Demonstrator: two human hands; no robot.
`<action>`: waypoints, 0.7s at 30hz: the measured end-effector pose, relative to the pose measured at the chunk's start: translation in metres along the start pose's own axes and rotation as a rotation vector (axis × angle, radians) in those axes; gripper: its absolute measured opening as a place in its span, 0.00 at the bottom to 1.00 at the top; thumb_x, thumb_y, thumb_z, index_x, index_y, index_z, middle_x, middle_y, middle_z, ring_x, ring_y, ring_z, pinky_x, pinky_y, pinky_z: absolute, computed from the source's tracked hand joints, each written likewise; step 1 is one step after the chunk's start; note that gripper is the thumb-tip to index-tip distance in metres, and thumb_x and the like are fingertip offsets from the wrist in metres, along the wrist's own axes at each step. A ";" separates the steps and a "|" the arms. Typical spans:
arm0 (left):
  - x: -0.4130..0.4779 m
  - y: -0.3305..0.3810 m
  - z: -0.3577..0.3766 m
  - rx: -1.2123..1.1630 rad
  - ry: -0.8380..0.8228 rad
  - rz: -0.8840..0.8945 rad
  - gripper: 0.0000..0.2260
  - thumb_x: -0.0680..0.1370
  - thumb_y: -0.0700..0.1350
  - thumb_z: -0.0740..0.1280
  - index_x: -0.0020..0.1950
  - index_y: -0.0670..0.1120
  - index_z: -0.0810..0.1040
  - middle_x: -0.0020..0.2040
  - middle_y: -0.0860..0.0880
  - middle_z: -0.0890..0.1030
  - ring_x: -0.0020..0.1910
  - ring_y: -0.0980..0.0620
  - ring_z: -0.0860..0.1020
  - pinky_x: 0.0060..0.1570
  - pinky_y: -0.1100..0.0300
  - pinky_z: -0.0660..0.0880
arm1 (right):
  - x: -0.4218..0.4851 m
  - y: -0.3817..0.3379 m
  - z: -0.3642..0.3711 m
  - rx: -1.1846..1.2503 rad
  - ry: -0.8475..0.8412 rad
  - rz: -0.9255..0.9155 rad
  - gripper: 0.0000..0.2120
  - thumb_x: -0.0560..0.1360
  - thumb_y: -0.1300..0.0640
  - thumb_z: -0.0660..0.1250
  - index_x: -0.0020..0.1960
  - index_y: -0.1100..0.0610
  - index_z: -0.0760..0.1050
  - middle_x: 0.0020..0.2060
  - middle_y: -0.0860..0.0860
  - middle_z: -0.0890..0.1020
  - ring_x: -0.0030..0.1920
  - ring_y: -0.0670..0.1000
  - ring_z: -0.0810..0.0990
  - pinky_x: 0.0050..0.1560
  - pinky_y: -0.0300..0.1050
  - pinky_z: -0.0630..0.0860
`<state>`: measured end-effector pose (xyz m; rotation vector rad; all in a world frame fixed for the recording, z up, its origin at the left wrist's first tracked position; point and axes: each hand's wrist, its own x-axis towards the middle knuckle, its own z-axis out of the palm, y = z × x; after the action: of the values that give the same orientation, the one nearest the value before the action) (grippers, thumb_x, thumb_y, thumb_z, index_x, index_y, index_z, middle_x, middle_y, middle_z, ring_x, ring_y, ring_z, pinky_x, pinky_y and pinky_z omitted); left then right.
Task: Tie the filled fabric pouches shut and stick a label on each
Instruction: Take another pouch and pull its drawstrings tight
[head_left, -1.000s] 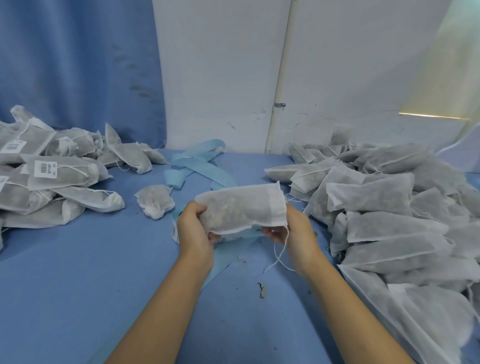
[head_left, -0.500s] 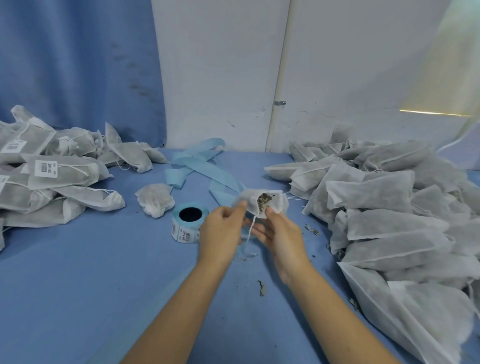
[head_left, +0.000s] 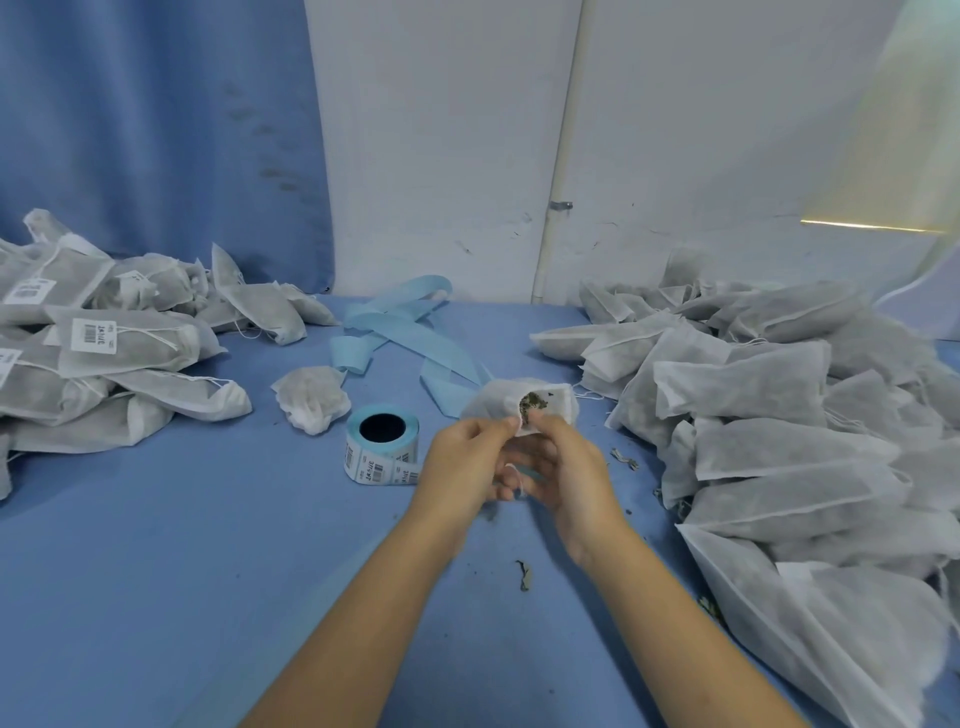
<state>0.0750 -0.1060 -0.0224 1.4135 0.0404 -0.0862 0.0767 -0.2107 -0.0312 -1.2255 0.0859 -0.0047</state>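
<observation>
The counter (head_left: 156, 571) is covered in blue cloth and runs back to a white wall (head_left: 441, 156) at 12 o'clock, where a pale pipe (head_left: 558, 156) climbs upright. A blue curtain (head_left: 156, 130) hangs at 10 o'clock. Crumbs of dried herb (head_left: 523, 574) lie on the cloth between my forearms.

At 9 o'clock a heap of labelled pouches (head_left: 104, 353) shows barcode stickers. At 3 o'clock a bigger heap of plain pouches (head_left: 779, 415) spills down towards the near edge. One crumpled pouch (head_left: 311, 397) lies alone, just at 10 o'clock of the label roll (head_left: 383, 447). The roll lies with its core hole facing up. Its light blue backing strip (head_left: 410, 332) trails off in loops towards 12 o'clock.

The pouch (head_left: 493, 402) I am working on is above the middle of the counter, at 3 o'clock of the roll and near it. Its long axis runs away from me towards 12 o'clock. The open mouth points back at me, with dark herb showing inside.

My left fingers (head_left: 501, 423) pinch the left side of the mouth, thumb against forefinger. My right fingers (head_left: 543, 421) pinch the right side the same way, so both close on the fabric rim. The white drawstring (head_left: 517, 475) loops down between my lower fingers, which curl loosely; whether they hold it I cannot tell.
</observation>
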 end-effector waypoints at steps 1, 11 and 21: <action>0.000 0.000 0.000 0.053 0.016 0.031 0.12 0.79 0.43 0.65 0.35 0.44 0.71 0.20 0.54 0.69 0.23 0.52 0.68 0.25 0.62 0.67 | 0.001 0.000 -0.001 -0.017 -0.014 0.008 0.10 0.77 0.56 0.64 0.41 0.59 0.79 0.36 0.57 0.84 0.37 0.50 0.83 0.32 0.38 0.77; 0.003 -0.003 -0.004 -0.038 -0.032 -0.004 0.12 0.77 0.37 0.62 0.33 0.44 0.69 0.20 0.54 0.63 0.19 0.57 0.62 0.20 0.66 0.55 | 0.003 0.004 -0.002 -0.155 0.063 0.061 0.13 0.77 0.50 0.67 0.46 0.60 0.80 0.36 0.55 0.84 0.34 0.47 0.82 0.36 0.37 0.77; 0.003 -0.003 -0.007 -0.136 0.018 0.125 0.12 0.77 0.33 0.59 0.48 0.47 0.79 0.24 0.50 0.68 0.23 0.55 0.65 0.23 0.65 0.63 | -0.006 0.006 0.010 -0.150 -0.130 -0.072 0.16 0.77 0.53 0.66 0.32 0.58 0.76 0.30 0.56 0.77 0.33 0.53 0.77 0.39 0.39 0.74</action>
<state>0.0780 -0.0999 -0.0262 1.2777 -0.0270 0.0319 0.0712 -0.1995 -0.0331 -1.3755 -0.0724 0.0188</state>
